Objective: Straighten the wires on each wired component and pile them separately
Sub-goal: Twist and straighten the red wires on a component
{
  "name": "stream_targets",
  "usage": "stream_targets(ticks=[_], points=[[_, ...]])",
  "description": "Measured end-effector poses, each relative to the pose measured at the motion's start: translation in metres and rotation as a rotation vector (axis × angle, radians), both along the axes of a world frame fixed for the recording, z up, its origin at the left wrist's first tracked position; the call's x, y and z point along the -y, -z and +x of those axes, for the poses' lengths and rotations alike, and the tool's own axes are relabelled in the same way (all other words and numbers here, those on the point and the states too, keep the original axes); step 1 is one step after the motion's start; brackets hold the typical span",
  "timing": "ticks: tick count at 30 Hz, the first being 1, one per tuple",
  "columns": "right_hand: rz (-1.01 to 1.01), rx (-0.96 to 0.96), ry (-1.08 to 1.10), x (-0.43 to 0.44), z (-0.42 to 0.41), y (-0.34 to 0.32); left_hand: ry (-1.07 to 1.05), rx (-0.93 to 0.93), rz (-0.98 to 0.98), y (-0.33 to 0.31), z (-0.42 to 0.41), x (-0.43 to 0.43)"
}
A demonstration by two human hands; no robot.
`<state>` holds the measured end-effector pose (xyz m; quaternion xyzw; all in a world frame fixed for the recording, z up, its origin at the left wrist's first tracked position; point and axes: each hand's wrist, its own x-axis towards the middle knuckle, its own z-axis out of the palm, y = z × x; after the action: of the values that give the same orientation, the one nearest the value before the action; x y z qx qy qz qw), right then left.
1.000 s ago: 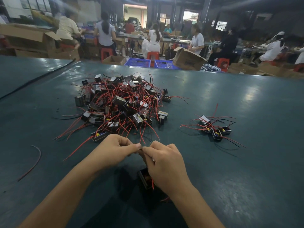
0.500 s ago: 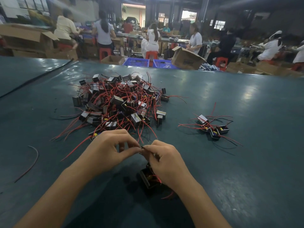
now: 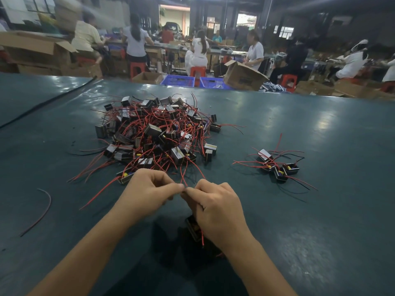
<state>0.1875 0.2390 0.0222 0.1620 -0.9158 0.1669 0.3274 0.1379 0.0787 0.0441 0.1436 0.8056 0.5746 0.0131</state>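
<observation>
Wired component (image 3: 193, 228) under right hand (image 3: 215, 208); open table (image 3: 320, 221) rightward.

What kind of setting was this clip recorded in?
Most likely a factory assembly hall. A big heap of wired components lies on a long green worktable, seated workers line benches behind it, and open cardboard boxes and blue crates stand on the floor.

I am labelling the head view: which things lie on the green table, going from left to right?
Loose red wire → big tangled pile of components → left hand → right hand → small pile of components.
</observation>
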Motion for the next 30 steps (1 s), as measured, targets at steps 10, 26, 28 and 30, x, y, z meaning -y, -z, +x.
stream_targets(ticks=[10,26,28,30], points=[[-0.355,0.193,-0.149,-0.004,-0.006,0.009,0.096,-0.107,0.089,0.006,0.000,-0.001],[-0.212,0.073,-0.059,0.000,-0.006,0.014,0.077,-0.306,-0.313,0.005,-0.002,0.009],[-0.232,0.084,-0.059,0.001,-0.006,0.014,0.076,-0.252,-0.307,0.004,-0.003,0.008],[-0.333,0.163,-0.111,-0.002,-0.007,0.015,0.074,-0.151,-0.266,0.004,-0.004,0.008]])
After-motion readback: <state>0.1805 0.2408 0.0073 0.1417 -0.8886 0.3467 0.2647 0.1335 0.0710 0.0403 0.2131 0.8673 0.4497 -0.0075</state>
